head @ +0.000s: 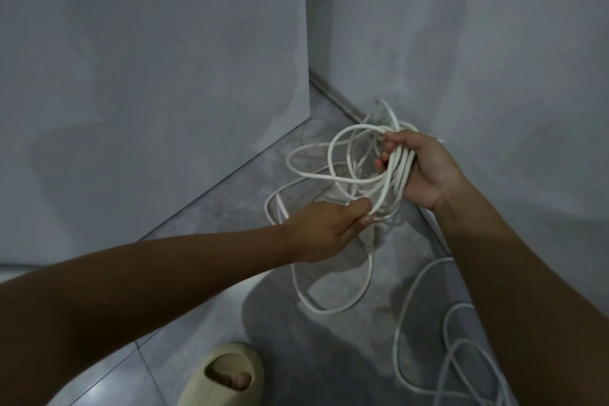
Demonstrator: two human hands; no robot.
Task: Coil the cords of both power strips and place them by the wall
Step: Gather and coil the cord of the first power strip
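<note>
1. Cord loops [400, 171] of one power strip hang bunched in the right hand [425, 171], fingers curled round them, near the wall [494, 59].
2. Left hand [326, 229] pinches the trailing strand.
3. Coiling is midway; next, likely another loop fed across.

right hand [425, 171]: grips bundle of white cord [397, 171] loops
left hand [324, 229]: pinches one loop
floor [329, 339]: loose cord, near-right
slipper [227, 376]: near, toes showing
</note>
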